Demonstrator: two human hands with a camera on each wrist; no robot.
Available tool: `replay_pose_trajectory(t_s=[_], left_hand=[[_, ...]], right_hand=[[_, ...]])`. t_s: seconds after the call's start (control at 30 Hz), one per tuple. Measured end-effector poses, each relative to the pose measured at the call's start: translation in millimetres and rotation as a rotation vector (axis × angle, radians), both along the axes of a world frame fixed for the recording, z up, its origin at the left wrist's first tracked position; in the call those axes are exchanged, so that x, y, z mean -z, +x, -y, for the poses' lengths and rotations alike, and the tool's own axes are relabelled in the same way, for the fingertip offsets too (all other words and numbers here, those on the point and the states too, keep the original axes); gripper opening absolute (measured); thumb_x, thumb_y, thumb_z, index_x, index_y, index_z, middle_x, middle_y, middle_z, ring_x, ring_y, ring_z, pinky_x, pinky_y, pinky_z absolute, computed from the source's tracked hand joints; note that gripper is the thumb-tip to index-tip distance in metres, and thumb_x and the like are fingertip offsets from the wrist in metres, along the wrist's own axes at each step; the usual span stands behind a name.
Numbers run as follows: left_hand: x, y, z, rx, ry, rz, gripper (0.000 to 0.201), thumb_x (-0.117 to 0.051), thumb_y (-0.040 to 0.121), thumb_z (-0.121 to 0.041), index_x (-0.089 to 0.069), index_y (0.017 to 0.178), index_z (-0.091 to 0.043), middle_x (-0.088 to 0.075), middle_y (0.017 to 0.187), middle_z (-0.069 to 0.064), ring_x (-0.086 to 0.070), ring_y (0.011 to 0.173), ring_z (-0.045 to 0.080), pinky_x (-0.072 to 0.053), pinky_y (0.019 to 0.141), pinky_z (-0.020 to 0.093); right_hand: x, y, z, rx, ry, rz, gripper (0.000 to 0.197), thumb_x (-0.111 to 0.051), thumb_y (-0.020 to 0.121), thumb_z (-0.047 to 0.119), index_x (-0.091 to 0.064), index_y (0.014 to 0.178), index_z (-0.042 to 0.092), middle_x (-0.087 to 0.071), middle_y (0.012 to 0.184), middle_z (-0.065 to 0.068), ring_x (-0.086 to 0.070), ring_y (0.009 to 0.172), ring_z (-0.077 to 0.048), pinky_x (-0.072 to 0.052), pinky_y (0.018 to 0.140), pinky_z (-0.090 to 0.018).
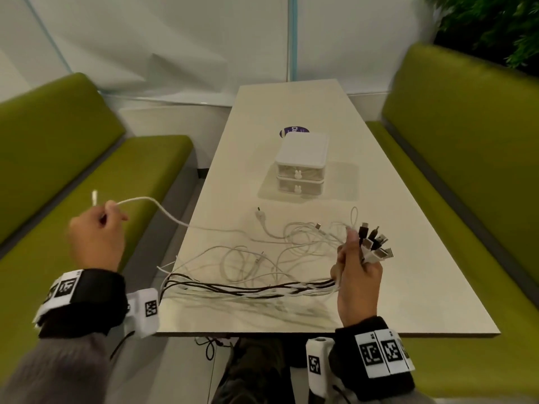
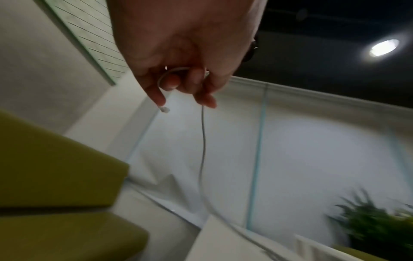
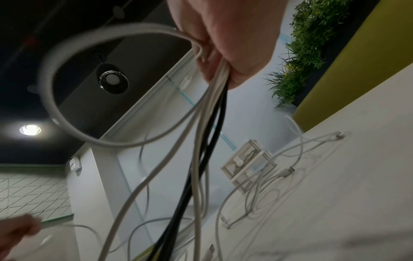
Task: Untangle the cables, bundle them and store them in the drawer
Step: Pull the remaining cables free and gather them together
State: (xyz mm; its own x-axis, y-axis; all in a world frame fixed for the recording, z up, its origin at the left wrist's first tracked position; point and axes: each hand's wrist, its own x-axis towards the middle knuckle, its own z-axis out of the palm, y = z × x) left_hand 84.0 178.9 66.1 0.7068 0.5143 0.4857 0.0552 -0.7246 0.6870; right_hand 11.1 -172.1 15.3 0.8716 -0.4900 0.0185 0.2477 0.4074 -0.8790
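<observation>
My right hand [image 1: 359,265] grips a bunch of white and black cables [image 1: 250,288] just below their plugs [image 1: 374,243], which fan out above my fist. The strands [image 3: 201,159] trail leftward across the table and over its left edge. My left hand [image 1: 99,228], raised off the table's left side, pinches one white cable [image 1: 151,204] near its plug end [image 2: 164,109]; that cable [image 2: 203,150] runs back to loose white loops [image 1: 306,237] on the table. A small white two-drawer box [image 1: 302,166], both drawers closed, stands mid-table beyond the cables.
The beige table [image 1: 393,258] runs between two green bench seats [image 1: 87,199] [image 1: 466,170]. A purple round sticker [image 1: 294,131] lies behind the drawer box. Plants [image 1: 495,24] stand at the back right. A white partition wall closes the far end.
</observation>
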Motion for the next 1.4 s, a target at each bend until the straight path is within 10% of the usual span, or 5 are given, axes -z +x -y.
replay_pose_trajectory(t_s=[0.23,0.43,0.67,0.9,1.4], left_hand=[[52.1,8.1,-0.4,0.025,0.089,-0.799,0.060,-0.058,0.086,-0.045,-0.053,0.110,0.010,-0.056,0.111,0.032,-0.053,0.103,0.043,-0.043,0.094,0.046],[17.4,-24.6,113.2,0.183,0.316,-0.467,0.083,-0.051,0.086,-0.054,-0.018,0.145,-0.005,-0.021,0.149,0.020,-0.021,0.135,0.036,-0.024,0.108,0.049],[14.3,-82.7,213.2,1.283,0.234,-0.512,0.063,-0.045,0.087,-0.059,-0.028,0.140,-0.030,-0.053,0.132,-0.011,-0.042,0.124,-0.003,-0.001,0.118,0.029],[65.3,-63.4,164.5,0.908,0.530,-0.646,0.026,-0.053,0.090,-0.042,-0.055,0.093,-0.016,-0.065,0.088,0.011,-0.059,0.089,0.028,-0.033,0.064,0.030],[23.3,16.1,-25.8,0.161,0.286,-0.407,0.024,-0.064,0.087,-0.021,-0.059,0.069,-0.006,-0.053,0.063,0.017,-0.049,0.063,0.028,-0.032,0.059,0.029]], right_hand=[[-6.2,-3.1,-5.2,-0.140,-0.005,0.007,0.051,-0.063,0.065,0.073,-0.047,0.067,0.025,-0.037,0.058,0.008,-0.028,0.048,-0.005,-0.030,0.043,-0.016],[-14.3,-6.9,-10.3,-0.173,-0.077,-0.017,0.029,-0.056,0.092,0.018,-0.040,0.068,0.018,-0.032,0.051,0.009,-0.029,0.048,-0.007,-0.030,0.050,-0.023],[-22.6,-14.2,-15.2,-0.160,0.008,-0.070,0.041,-0.050,0.097,0.030,-0.040,0.059,0.017,-0.029,0.050,0.003,-0.028,0.045,-0.010,-0.027,0.044,-0.024],[-35.8,-16.2,-8.7,-0.217,0.239,0.038,0.042,-0.051,0.081,0.051,-0.027,0.063,0.021,-0.020,0.048,0.008,-0.016,0.040,-0.007,-0.020,0.037,-0.019],[-54.0,-15.3,5.3,-0.027,0.236,0.039,0.052,-0.045,0.088,0.057,-0.014,0.064,0.023,-0.012,0.048,0.006,-0.008,0.046,-0.014,-0.013,0.043,-0.024]])
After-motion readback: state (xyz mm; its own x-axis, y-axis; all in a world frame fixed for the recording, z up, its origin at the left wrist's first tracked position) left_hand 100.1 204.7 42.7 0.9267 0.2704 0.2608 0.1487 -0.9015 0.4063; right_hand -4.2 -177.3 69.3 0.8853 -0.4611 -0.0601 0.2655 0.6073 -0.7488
